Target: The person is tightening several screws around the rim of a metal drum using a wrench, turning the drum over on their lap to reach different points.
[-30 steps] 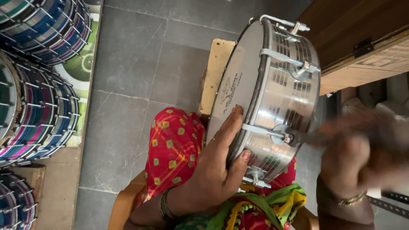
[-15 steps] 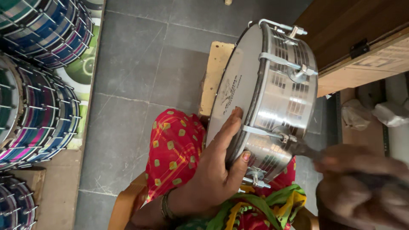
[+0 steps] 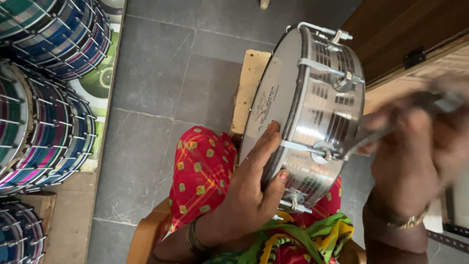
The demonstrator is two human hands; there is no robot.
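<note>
The steel drum point(image 3: 312, 112) stands on edge on the lap, and only the left hand point(image 3: 249, 193) steadies it, fingers spread flat on the drumhead with the thumb hooked over the rim. If that palm slides, I reckon the drum rolls off the knee. The right hand point(image 3: 415, 161), blurred, is closed round a metal tool point(image 3: 373, 137) set at the tension lug point(image 3: 328, 155); a slip there could skid it across the shell.

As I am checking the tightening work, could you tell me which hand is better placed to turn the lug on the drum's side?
Probably the right hand: its tool already reaches the lug. The left hand is spread over the silver drum, steadying it.
</note>
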